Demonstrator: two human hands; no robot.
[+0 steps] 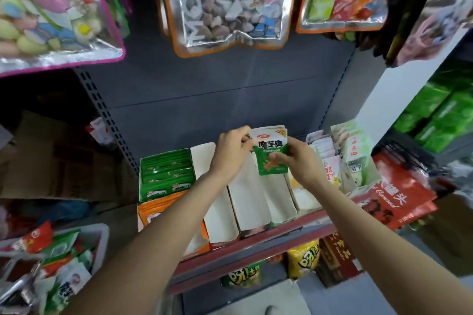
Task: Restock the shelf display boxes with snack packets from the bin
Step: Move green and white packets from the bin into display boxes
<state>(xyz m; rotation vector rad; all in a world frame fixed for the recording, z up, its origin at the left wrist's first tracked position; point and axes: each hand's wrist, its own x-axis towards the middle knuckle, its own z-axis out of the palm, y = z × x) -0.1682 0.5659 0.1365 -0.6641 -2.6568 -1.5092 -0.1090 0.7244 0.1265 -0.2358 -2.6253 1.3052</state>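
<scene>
You had even, fairly bright light from overhead, with no hard shadows on the grey back panel (pixel 230 89). Glare flared off the foil edges of the hanging bags (pixel 225 2), strongest at the top left. The centre was sharpest: print on the green packet (pixel 271 152) read clearly. Toward the edges you lost detail; the bin (pixel 102 235) at lower left and the red packs (pixel 399 194) at right smeared. Wide-angle distortion bowed the shelf rail (pixel 256 245) and uprights. Overall the frame looked soft, compressed.

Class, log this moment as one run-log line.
left hand: holds packets | right hand: holds packets | green packets: above empty box
</scene>
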